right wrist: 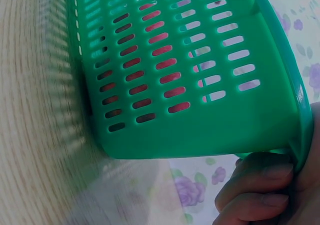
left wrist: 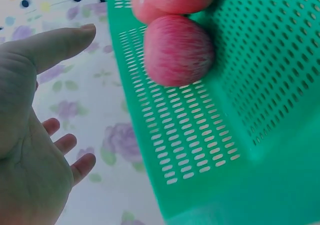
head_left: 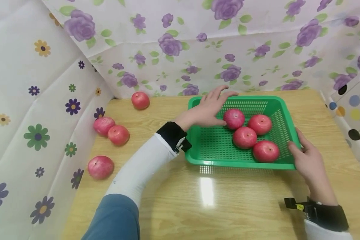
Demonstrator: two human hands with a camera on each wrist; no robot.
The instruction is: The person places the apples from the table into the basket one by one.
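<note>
A green plastic basket (head_left: 225, 163) with slotted walls stands on the wooden table, holding several red apples (head_left: 259, 124) grouped toward its right side. My left hand (head_left: 208, 108) is spread above the basket's back left part, fingers apart and nothing in them. In the left wrist view, its thumb and fingers (left wrist: 83, 167) show outside the basket wall, apart from the striped apple (left wrist: 177, 50) inside. At the basket's right end, my right hand (head_left: 310, 163) grips the rim, thumb on top; its curled fingers (right wrist: 255, 195) show under the rim in the right wrist view.
Several more apples lie loose on the table's left side: one at the back (head_left: 140, 100), a touching pair (head_left: 118, 135), and one nearer the front (head_left: 100, 167). Flowered sheets (head_left: 168, 63) hang along the back and left, and a dotted one (head_left: 355, 115) on the right.
</note>
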